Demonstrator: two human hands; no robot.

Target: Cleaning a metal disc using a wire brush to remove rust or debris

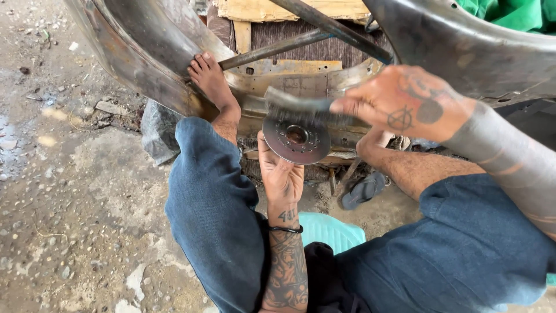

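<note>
Left hand clamped on a round metal disc, held up between the knees. Right hand gripping a wire brush, bristles touching the disc's top edge.

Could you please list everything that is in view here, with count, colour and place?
metal disc: one, grey with rusty centre, held up at centre
wire brush: one, grey, across the disc's top
curved metal body panel: one, rusty grey-brown, top left
metal bars: two, dark, crossing at top
wooden boards: pale yellow, top centre
green cloth: one, top right
sandal: one, grey, on ground at centre
stool: one, turquoise, under the person
ground: grey concrete, left
left hand: holds disc
right hand: holds brush
</note>
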